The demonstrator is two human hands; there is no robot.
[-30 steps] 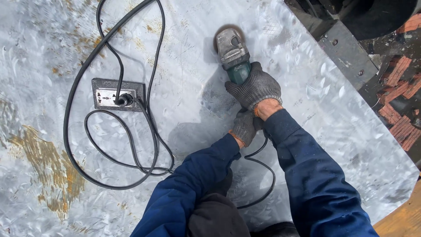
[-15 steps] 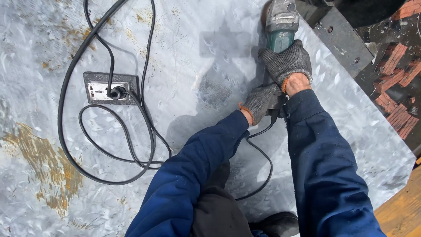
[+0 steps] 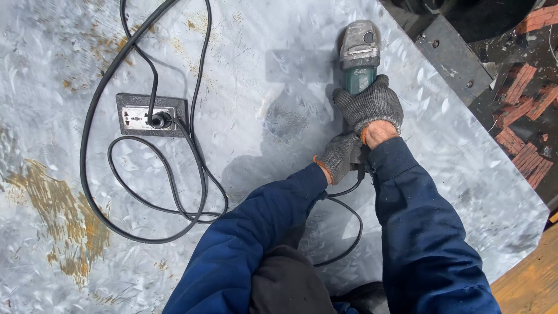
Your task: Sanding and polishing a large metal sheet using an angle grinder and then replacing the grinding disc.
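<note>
A green and grey angle grinder lies with its head on a large galvanised metal sheet. My right hand, in a grey knit glove, grips the grinder's green body from above. My left hand, also gloved, holds the rear end of the grinder where its black cable comes out. Both my sleeves are dark blue. The grinder's disc is hidden under its head.
A black socket box with a plug in it lies on the sheet at the left, with loops of black cable around it. Rust stains mark the sheet's left side. Red bricks and a dark metal bar lie beyond the sheet's right edge.
The view has shifted a little, and the grinder with both hands now sits slightly lower in the frame than half a second ago. Both hands keep their grip.
</note>
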